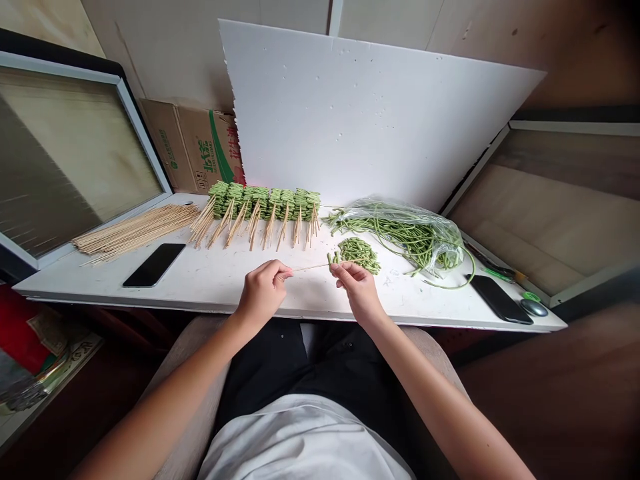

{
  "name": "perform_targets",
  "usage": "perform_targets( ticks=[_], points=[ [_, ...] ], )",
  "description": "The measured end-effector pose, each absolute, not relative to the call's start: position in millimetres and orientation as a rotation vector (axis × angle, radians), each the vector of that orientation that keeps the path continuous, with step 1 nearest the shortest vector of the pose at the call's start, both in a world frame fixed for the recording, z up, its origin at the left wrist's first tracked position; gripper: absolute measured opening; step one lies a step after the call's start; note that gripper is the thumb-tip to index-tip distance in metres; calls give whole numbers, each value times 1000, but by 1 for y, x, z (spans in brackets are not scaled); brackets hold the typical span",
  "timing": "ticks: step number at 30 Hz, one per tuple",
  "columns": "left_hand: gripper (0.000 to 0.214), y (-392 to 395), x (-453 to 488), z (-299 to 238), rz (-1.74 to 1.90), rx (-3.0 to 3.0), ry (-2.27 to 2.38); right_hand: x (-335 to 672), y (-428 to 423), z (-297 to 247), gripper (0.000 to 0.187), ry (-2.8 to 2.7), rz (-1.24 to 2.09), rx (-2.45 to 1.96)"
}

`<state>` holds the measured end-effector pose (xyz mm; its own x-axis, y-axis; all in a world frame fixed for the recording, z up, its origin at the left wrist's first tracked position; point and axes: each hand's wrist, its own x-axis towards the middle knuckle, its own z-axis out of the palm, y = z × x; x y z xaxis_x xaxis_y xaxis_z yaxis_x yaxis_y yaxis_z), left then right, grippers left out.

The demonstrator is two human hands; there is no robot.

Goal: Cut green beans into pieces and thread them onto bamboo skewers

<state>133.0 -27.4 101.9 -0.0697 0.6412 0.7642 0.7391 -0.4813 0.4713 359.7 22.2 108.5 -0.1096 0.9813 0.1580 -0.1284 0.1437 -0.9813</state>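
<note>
My left hand (263,287) is closed around one end of a thin wooden skewer (311,267), held level above the table's front part. At the skewer's other end, my right hand (356,283) pinches short green bean pieces (333,258) that sit on the stick. Just behind that hand lies a pile of cut green beans (361,252). Further back on the table, finished skewers (270,203) with green bean pieces are stacked in a row, their bare sticks pointing toward me. Long uncut green beans (400,233) spill from a clear plastic bag (443,233) on the right.
A heap of bare skewers (137,230) and a black phone (154,265) lie on the left of the white table (210,288). At right are another dark phone (501,299) and a computer mouse (534,307). A white foam board (370,113) and a cardboard box (195,147) stand behind.
</note>
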Motion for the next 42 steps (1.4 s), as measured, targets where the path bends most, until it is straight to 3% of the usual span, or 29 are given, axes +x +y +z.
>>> perform_targets(
  ticks=[7,15,19,25,28,42],
  points=[
    [13,-10,114,95,-1708,-2036,-1803,403,51,132,47,-1479,1306,-1120],
    [13,-1,106,84,-1800,-2042,-1944,444,64,138,13,-2365,684,-1510],
    [13,1,104,82,-1792,-2046,-1948,439,63,133,6,-2440,466,-1658],
    [12,1,104,83,-1789,-2049,-1957,440,65,131,15,-2448,353,-1735],
    [12,1,105,83,-1792,-2064,-1946,445,70,127,7,-2403,217,-1750],
    [14,0,106,82,-1768,-2110,-1929,449,81,116,9,-2474,296,-1644]
  ],
)
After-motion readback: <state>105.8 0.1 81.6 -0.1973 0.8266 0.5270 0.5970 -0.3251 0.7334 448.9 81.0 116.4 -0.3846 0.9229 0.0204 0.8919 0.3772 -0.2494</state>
